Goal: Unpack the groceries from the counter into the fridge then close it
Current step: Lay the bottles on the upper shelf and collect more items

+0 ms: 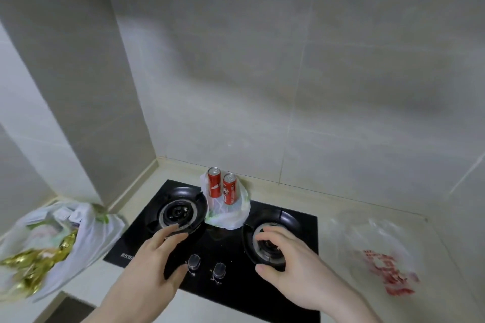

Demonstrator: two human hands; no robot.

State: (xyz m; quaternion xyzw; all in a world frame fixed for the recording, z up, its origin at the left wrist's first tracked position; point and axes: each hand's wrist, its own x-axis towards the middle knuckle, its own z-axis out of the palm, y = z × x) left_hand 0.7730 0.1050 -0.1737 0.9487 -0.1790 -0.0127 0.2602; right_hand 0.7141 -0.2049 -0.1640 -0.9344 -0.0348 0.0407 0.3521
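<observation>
Head view, two red drink cans [221, 187] upright in a crumpled white plastic bag [228, 214] at the far middle of a black glass gas hob [225, 249], left hand [160, 257] and right hand [286, 259] both empty above the burners, fingers loosely spread, full white grocery bag with gold wrappers [52, 244] on the pale counter [136, 204] at left, clear plastic bag with red print [378, 257] at right

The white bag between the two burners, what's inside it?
Two red cans stand upright in the open white bag, tops showing above its rim. Their bases, and anything else lower down, are hidden by the crumpled plastic.
</observation>
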